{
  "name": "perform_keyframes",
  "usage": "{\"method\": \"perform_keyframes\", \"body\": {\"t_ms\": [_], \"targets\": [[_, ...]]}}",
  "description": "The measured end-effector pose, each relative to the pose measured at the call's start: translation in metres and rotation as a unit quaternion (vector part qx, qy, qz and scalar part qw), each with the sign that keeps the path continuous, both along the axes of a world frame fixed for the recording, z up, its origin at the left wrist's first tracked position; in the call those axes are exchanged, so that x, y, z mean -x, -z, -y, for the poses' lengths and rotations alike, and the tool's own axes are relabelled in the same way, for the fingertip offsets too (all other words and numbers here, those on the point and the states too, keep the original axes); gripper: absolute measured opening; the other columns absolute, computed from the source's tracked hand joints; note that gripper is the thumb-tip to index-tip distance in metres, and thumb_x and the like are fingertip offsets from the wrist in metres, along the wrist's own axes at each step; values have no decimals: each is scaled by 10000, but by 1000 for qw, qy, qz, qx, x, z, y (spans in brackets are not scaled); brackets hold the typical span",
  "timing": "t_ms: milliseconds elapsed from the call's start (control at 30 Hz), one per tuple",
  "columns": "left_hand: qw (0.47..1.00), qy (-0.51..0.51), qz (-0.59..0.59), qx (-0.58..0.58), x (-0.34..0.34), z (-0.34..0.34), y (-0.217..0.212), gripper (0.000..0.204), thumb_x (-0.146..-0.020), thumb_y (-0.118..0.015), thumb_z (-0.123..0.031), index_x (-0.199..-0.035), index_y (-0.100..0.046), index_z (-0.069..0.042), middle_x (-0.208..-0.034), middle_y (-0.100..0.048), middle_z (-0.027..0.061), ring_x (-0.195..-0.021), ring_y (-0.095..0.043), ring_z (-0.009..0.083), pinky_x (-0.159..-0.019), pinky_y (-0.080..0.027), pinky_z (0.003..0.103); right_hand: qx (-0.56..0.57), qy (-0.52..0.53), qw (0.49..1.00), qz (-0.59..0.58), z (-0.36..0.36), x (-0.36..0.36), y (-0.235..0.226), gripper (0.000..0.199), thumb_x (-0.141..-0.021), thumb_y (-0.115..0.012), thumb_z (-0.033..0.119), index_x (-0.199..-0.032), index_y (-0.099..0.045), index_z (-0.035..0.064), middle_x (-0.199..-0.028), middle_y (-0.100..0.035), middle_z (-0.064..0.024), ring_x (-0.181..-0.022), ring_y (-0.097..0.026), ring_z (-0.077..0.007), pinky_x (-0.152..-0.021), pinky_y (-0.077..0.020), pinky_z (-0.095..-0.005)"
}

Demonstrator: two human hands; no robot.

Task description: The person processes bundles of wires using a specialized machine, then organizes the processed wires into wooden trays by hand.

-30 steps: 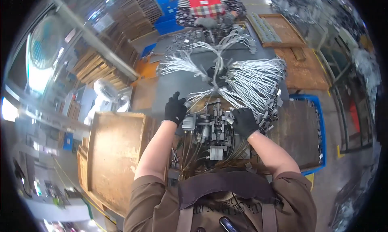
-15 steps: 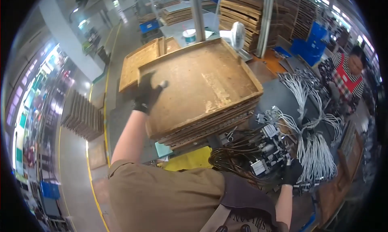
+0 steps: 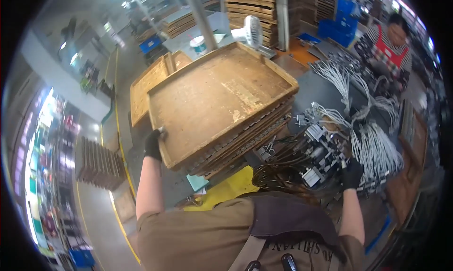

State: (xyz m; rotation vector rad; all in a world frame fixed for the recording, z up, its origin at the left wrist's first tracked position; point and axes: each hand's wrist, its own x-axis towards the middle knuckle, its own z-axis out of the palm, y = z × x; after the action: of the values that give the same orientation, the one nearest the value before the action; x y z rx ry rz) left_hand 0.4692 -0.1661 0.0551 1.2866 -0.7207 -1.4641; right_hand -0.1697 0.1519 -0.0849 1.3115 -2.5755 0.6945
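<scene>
My left hand (image 3: 153, 145), in a dark glove with a bare fingertip, grips the left rim of a shallow wooden tray (image 3: 198, 101). Its thumb lies over the rim. That tray holds nothing and tops a stack of similar trays (image 3: 245, 141), whose edges show small grey parts between them. To the right, my gloved right hand (image 3: 351, 175) is closed at the edge of a pile of metal-ended connectors (image 3: 311, 176). What its fingers hold is too small to make out. Brown cables (image 3: 273, 175) trail from the pile, and bundled white cables (image 3: 380, 150) lie beside this hand.
A yellow sheet (image 3: 226, 191) lies between me and the stack, with scissors (image 3: 268, 149) close by. Behind the trays stand a white fan (image 3: 253, 33) and a tub (image 3: 198, 45). A co-worker (image 3: 391, 47) is at the far right. More trays (image 3: 99, 162) are stacked on the left floor.
My left hand has moved from above the tray's inside down to its left rim and taken hold there. My right hand stays by the connectors. The whole view has shifted and turned slightly.
</scene>
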Motion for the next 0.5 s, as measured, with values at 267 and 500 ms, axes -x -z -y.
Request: {"method": "perform_keyframes", "body": {"t_ms": [267,500], "targets": [[990,34,42,128,14,-48,-76,613,-772,-642,-241,-1303,-442,-9,-1167,-564,155,-1049,-572,319,-905,-487,408,35,0,999,-4,-1,-4,-7,454,-716,-742,240,-1101,-618,35,-843,-614,-159,-837,-570,-352,-749,-434,-456],[973,26,-26,228,-43,-115,-100,734,-781,-625,-282,-1412,-331,-52,-1324,-459,205,-1178,-495,376,-996,-430,483,21,4,1000,-19,-3,-2,1,491,-778,-703,300,-1176,-577,41,-917,-585,-171,-889,-545,-351,-777,-413,-455]]}}
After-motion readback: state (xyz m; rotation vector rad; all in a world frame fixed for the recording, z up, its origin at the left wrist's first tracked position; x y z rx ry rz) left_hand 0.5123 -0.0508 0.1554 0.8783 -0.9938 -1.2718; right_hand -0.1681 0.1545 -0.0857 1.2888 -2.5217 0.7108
